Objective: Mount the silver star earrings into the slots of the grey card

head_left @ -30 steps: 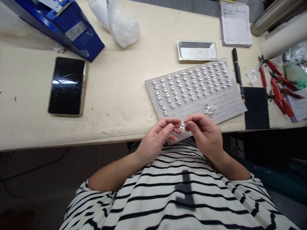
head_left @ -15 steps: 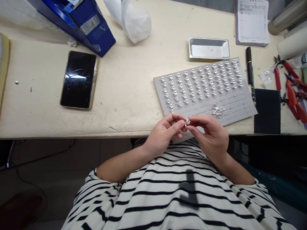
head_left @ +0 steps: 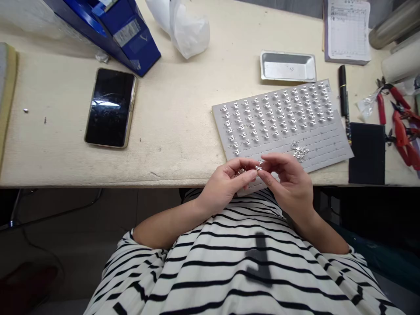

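Note:
My left hand (head_left: pixel 225 183) is closed in a pinch on a small silver ring (head_left: pixel 259 167), and more rings (head_left: pixel 240 172) show in its curled palm. Thumb and forefinger of my right hand (head_left: pixel 290 181) grip the same ring from the other side. Both hands are over the near edge of a grey slotted ring board (head_left: pixel 334 146). Rows of silver rings (head_left: pixel 269 113) stand in the slots of its far part. A loose heap of rings (head_left: pixel 300 153) lies on the board just beyond my right hand.
Behind the board sits a shallow metal tray (head_left: pixel 288 70). To the right are a black pen (head_left: pixel 342 87), a dark flat pad (head_left: pixel 366 153) and red-handled pliers (head_left: pixel 402 135). A phone (head_left: pixel 110 107) and a blue tape dispenser (head_left: pixel 131 39) are on the left.
The ring between my fingertips has turned, and my right fingers have shifted on it. Rings in my left palm show more plainly. The whole view has moved slightly.

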